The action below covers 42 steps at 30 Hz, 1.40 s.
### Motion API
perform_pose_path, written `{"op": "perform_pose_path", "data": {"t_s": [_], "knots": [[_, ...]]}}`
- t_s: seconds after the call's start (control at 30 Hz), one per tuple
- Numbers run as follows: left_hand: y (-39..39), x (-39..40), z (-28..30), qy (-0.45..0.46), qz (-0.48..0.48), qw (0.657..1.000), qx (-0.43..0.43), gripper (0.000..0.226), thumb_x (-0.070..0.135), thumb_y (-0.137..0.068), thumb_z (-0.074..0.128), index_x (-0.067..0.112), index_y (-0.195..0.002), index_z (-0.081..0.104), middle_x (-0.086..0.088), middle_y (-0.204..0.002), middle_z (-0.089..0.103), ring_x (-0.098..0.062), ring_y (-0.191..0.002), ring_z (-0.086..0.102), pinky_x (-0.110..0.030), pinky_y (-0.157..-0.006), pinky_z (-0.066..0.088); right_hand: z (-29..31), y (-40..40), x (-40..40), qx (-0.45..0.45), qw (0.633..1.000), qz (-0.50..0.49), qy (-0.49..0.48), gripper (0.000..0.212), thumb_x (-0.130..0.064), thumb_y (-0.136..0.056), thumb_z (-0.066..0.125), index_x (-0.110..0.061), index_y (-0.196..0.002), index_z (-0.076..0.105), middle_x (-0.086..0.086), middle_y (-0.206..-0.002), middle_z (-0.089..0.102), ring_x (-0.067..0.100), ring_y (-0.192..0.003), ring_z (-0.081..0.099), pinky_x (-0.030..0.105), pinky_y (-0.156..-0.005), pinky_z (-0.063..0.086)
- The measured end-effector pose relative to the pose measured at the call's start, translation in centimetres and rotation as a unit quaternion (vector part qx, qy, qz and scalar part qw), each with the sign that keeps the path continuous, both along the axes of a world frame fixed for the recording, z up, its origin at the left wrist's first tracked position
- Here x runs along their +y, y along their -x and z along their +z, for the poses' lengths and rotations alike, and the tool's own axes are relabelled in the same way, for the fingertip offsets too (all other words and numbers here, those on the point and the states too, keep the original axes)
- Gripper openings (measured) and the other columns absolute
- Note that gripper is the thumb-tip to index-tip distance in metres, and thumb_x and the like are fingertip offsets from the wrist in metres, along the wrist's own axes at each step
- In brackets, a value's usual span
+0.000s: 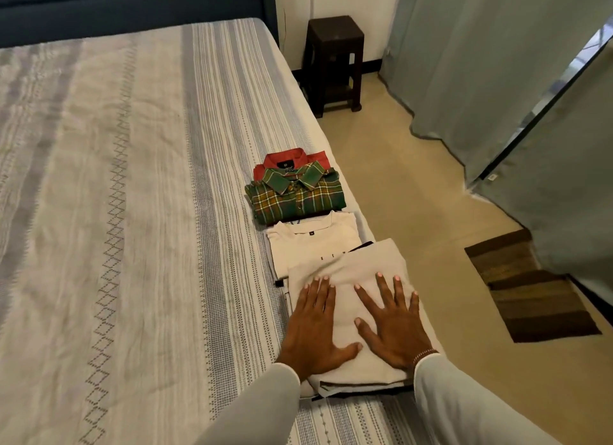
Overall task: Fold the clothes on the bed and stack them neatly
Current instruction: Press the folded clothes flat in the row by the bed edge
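While the striped bedspread (132,179) fills the frame from nine o'clock to the centre, the folded clothes sit in a row along the bed's right edge, running from about one o'clock down to five o'clock. Farthest up lies a red shirt (292,159), with a green plaid shirt (298,195) overlapping its near side. Next down, a cream T-shirt (311,242) with dark lettering rests on the bedspread, and a folded beige garment (351,312) overlaps its near edge on top of other folded pieces. The left hand (315,325) presses flat on this garment at its seven o'clock side, fingers straight and close together. Just to its right, the right hand (391,321) presses flat too, fingers spread wide. Beyond the bed, at twelve o'clock, stands a dark stool (333,63); curtains (481,63) hang at two o'clock and a striped brown mat (530,295) lies at four o'clock.
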<state>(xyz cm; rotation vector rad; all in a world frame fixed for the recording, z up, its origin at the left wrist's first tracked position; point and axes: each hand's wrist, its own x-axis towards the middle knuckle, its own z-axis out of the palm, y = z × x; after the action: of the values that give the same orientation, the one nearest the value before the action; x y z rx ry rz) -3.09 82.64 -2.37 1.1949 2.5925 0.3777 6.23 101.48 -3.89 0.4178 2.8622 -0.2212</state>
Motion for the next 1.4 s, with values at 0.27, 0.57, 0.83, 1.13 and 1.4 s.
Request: {"op": "perform_pose_path", "data": {"t_s": [0.27, 0.57, 0.83, 1.13, 1.4], "knots": [[0.0, -1.5, -2.7, -0.008, -0.012, 1.0, -0.013, 0.146, 0.104, -0.06, 0.039, 0.006, -0.16, -0.002, -0.008, -0.168, -0.013, -0.023, -0.154, -0.018, -0.048, -0.126, 0.004, -3.2, 0.0, -0.3, -0.013, 1.0, -0.003, 0.0, 0.063, -0.065, -0.1, 0.017, -0.051, -0.156, -0.007, 0.0, -0.168, -0.02, 0.033, -0.154, -0.017, 0.073, -0.115, 0.007], [0.3, -1.3, -4.1, 0.001, -0.018, 0.999, -0.035, 0.155, 0.107, -0.052, 0.04, 0.005, -0.16, -0.003, -0.008, -0.168, -0.015, -0.024, -0.154, -0.018, -0.048, -0.126, 0.001, -5.2, 0.3, -0.4, -0.012, 1.0, -0.007, -0.013, 0.064, -0.066, -0.099, 0.013, -0.047, -0.158, -0.004, 0.003, -0.169, -0.011, 0.036, -0.155, -0.006, 0.074, -0.112, 0.013], [0.8, -0.9, 1.4, 0.044, -0.034, 0.998, -0.039, 0.153, 0.106, -0.052, 0.04, 0.009, -0.159, -0.012, -0.007, -0.166, -0.021, -0.023, -0.153, -0.021, -0.045, -0.125, -0.005, 0.6, 1.5, -1.0, -0.077, 0.997, -0.015, 0.005, 0.065, -0.059, -0.1, 0.016, -0.037, -0.16, 0.003, 0.012, -0.169, 0.003, 0.04, -0.152, 0.016, 0.059, -0.119, 0.016], [2.1, -1.9, 11.5, 0.035, -0.142, 0.989, 0.034, 0.127, 0.086, -0.075, 0.051, 0.007, -0.16, 0.001, -0.013, -0.169, -0.002, -0.027, -0.156, -0.004, -0.041, -0.126, -0.004, 10.5, -0.5, -1.6, -0.027, 0.995, -0.094, -0.023, 0.067, -0.047, -0.098, 0.044, -0.025, -0.158, 0.024, 0.015, -0.163, 0.025, 0.035, -0.142, 0.037, 0.048, -0.111, 0.038], [-0.1, -1.9, 18.3, 0.029, -0.246, 0.965, 0.081, 0.106, 0.062, -0.089, 0.057, 0.007, -0.16, 0.003, -0.012, -0.169, 0.002, -0.027, -0.156, 0.001, -0.04, -0.127, 0.001, 18.7, -6.6, -5.0, 0.007, 0.972, -0.232, -0.042, 0.068, -0.047, -0.097, 0.051, -0.025, -0.156, 0.026, 0.015, -0.163, 0.024, 0.037, -0.141, 0.037, 0.049, -0.112, 0.038]]}}
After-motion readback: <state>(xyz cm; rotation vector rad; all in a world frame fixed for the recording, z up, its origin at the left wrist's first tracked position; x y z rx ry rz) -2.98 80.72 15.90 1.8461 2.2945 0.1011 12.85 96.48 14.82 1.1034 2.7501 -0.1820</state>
